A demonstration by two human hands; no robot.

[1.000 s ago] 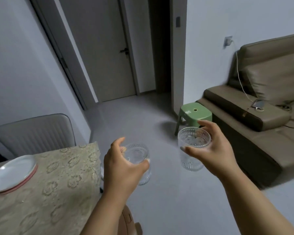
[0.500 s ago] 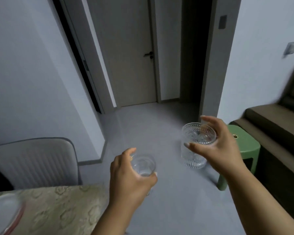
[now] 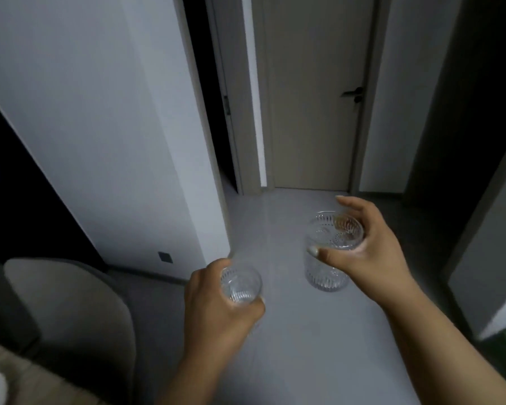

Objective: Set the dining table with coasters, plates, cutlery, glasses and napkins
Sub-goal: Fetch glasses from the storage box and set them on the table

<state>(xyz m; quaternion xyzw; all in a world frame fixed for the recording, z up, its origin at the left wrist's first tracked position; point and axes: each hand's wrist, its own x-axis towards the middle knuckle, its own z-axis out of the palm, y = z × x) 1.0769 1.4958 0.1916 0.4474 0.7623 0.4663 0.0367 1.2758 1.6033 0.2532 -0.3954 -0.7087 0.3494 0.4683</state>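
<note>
The counter (image 3: 27, 378) shows only as a blurred corner at the lower left beside a grey chair (image 3: 70, 311), so both tumblers hang over bare floor (image 3: 289, 340), apart from each other. My right hand (image 3: 371, 249) grips the ribbed glass tumbler (image 3: 330, 258) around its rim, thumb in front, fingers behind; it is rigid, likely slick and breakable, and I judge a lower wrap around the ribs steadier. My left hand (image 3: 216, 305) is closed around the second glass tumbler (image 3: 240, 285), gripping its wall below the rim.
</note>
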